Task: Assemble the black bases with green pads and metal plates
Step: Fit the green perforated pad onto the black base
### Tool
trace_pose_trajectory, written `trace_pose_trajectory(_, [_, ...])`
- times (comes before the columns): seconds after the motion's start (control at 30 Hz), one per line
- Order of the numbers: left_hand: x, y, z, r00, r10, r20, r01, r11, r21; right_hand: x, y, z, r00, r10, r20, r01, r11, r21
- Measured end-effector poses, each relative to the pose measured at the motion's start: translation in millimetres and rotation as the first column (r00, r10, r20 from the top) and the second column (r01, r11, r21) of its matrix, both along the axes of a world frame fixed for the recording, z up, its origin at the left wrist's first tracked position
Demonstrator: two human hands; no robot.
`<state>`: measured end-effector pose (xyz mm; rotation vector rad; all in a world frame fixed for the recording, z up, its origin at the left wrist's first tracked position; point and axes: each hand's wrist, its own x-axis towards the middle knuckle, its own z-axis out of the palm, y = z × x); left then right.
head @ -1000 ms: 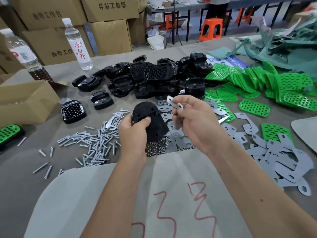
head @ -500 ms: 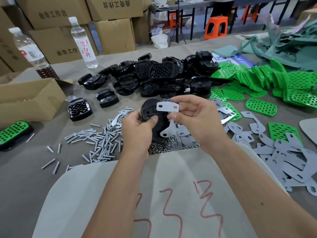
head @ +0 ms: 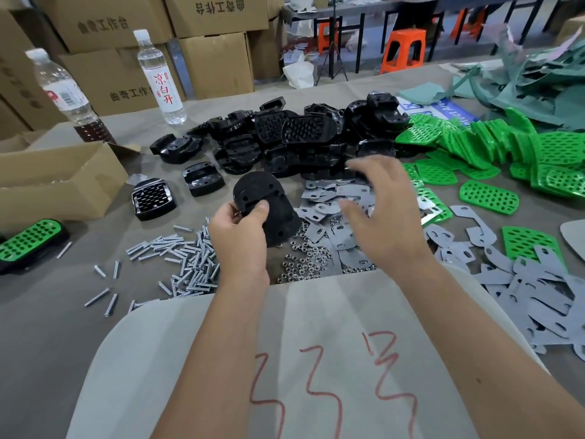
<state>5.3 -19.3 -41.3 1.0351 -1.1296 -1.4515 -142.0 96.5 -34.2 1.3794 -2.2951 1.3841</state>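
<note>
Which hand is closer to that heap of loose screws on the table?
Left. The left hand, gripping a black base, hangs right beside the screw pile, at its right edge. The right hand is farther right, over the grey metal plates.

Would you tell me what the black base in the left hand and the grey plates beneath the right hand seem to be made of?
Black base: probably moulded plastic, matte, with clean round holes. Grey plates: likely thin stamped metal, dull grey; whether coated or film-covered cannot be told.
</note>
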Motion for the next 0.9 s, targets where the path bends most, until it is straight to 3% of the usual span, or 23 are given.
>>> trace_pose_trajectory(0.07, [1.5, -1.2, -0.5, 1.000, 0.014, -0.002, -0.014, 1.000, -0.016, 8.5, -2.4, -2.3, 0.991, 0.080, -0.110, -0.071, 0.994, 0.087])
trace_pose_trajectory(0.2, [8.7, -7.5, 6.4, 0.991, 0.107, -0.081, -0.113, 0.992, -0.064, 33.4, -8.9, -6.9, 0.958, 0.257, -0.126, -0.228, 0.951, 0.208])
trace_pose_trajectory(0.33, [34.6, -27.6, 21.4, 0.916, 0.226, -0.331, -0.228, 0.973, 0.034, 70.8, -24.3, -4.7, 0.898, 0.420, -0.134, -0.370, 0.883, 0.288])
trace_pose_trajectory(0.43, [55.1, -39.8, 27.1, 0.784, 0.164, -0.598, -0.080, 0.983, 0.164, 101.5, -41.8, -1.9, 0.837, 0.516, -0.182, -0.415, 0.816, 0.403])
trace_pose_trajectory(0.53, [66.6, -43.8, 29.2, 0.682, 0.127, -0.720, 0.035, 0.978, 0.205, 122.4, -58.7, 1.5, 0.839, 0.514, -0.178, -0.365, 0.775, 0.515])
trace_pose_trajectory(0.73, [64.7, -42.3, 28.8, 0.686, 0.064, -0.725, 0.114, 0.974, 0.193, 130.7, -81.2, 16.5, 0.865, 0.488, -0.116, -0.305, 0.696, 0.650])
trace_pose_trajectory(0.83, [64.7, -42.6, 27.9, 0.634, 0.066, -0.771, 0.184, 0.955, 0.233, 116.9, -77.0, 18.5, 0.892, 0.420, -0.168, -0.217, 0.724, 0.655])
trace_pose_trajectory(0.9, [64.1, -42.0, 27.7, 0.628, 0.052, -0.777, 0.238, 0.937, 0.255, 101.9, -68.7, 15.8, 0.923, 0.368, -0.111, -0.223, 0.747, 0.626])
